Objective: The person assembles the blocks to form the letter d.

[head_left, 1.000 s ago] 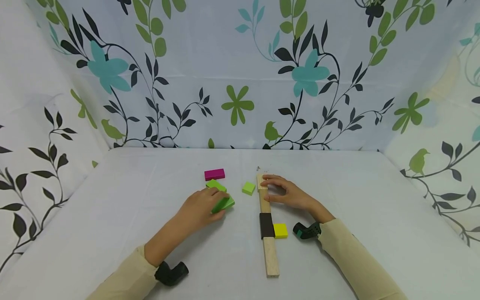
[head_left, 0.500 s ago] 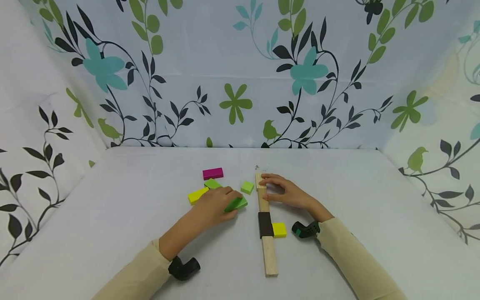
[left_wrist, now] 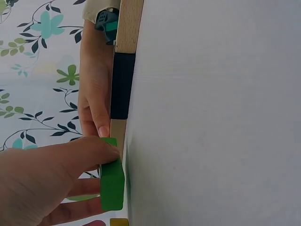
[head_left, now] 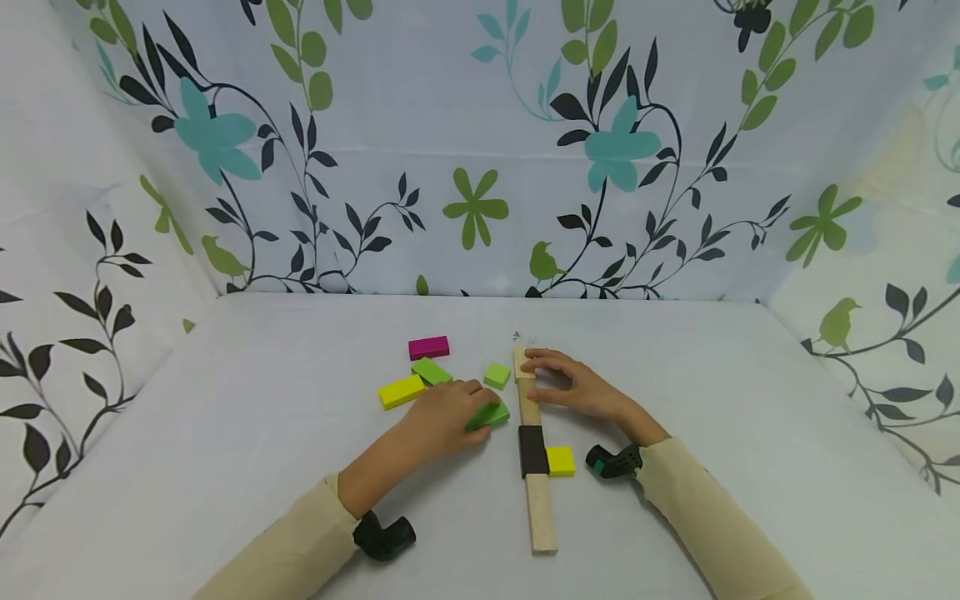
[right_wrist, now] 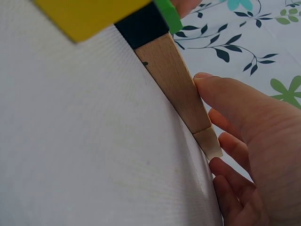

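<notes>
My left hand (head_left: 435,421) pinches a green block (left_wrist: 112,183) between thumb and fingers, just left of a row of blocks. This row runs front to back: a long wooden block (head_left: 542,514), a dark brown block (head_left: 533,452), another wooden block (head_left: 528,408) and a small pale wooden piece (head_left: 520,367) at the far end. From the right, my right hand (head_left: 585,390) touches the far part of the row. Its thumb lies against the wooden block's side, and the fingertips are at the end piece. A yellow block (head_left: 561,461) sits against the dark block's right side.
Left of the row's far end lies a small light green block (head_left: 497,376). Farther left are a magenta block (head_left: 428,347), a green block (head_left: 431,371) and a yellow block (head_left: 401,392). Patterned cloth (head_left: 472,150) hangs behind the white tabletop (head_left: 247,392).
My left hand has moved right with the green block, closer to the row. The yellow block on the left, formerly hidden behind this hand, has come into view. The right hand stays in place.
</notes>
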`<state>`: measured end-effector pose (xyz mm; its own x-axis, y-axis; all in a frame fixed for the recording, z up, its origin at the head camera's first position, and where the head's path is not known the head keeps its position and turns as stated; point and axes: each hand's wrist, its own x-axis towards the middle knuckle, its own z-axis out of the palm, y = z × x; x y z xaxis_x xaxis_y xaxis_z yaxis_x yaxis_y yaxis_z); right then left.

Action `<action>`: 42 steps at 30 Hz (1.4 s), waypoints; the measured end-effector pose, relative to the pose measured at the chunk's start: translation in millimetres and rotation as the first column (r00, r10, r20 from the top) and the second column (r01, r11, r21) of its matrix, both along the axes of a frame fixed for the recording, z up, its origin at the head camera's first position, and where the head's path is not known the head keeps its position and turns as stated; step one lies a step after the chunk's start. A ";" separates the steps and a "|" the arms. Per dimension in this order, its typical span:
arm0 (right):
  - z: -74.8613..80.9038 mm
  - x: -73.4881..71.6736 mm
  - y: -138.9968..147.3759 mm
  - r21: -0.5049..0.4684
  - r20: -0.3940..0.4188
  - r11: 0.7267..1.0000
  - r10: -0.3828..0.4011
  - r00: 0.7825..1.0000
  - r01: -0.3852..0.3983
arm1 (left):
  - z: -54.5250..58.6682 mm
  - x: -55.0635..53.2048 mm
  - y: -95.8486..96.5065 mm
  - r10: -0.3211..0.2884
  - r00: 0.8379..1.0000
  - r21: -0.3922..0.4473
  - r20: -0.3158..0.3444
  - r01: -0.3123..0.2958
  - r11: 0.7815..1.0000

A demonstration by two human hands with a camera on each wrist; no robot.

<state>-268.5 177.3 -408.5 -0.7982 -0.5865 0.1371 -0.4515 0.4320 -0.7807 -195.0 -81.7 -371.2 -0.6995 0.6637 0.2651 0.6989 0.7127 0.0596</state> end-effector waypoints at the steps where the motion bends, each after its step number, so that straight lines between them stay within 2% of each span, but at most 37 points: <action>1: 0.1 0.1 0.0 -0.002 0.002 1.000 0.003 1.000 -0.003 | -0.7 -0.5 0.8 0.000 1.000 0.002 0.007 0.000 1.000; 9: -1.9 -1.3 -2.1 0.007 0.008 1.000 0.006 1.000 -0.006 | -3.0 -0.6 3.8 -0.005 0.998 0.008 0.064 0.004 1.000; 17: -0.9 -0.5 -3.4 -0.005 0.005 1.000 0.007 1.000 -0.007 | -3.6 0.4 3.6 -0.020 0.997 0.014 0.070 0.019 1.000; 23: -0.7 -0.2 -4.1 -0.016 0.011 1.000 0.004 1.000 -0.004 | -5.1 0.4 3.4 -0.039 0.998 0.010 0.050 0.038 0.999; 29: 1.2 -0.8 -2.6 -0.003 0.002 1.000 0.008 1.000 -0.008 | -4.8 -0.3 4.2 -0.055 0.995 0.014 0.083 0.054 0.998; 39: 1.5 0.2 -0.7 0.003 0.001 1.000 0.002 1.000 -0.002 | -4.8 -0.5 3.8 -0.091 0.993 0.018 0.081 0.089 0.996; 42: 12.4 10.0 -4.4 -0.001 0.017 1.000 -0.008 1.000 0.008 | -4.2 -0.7 3.7 -0.083 0.992 0.014 0.092 0.082 0.997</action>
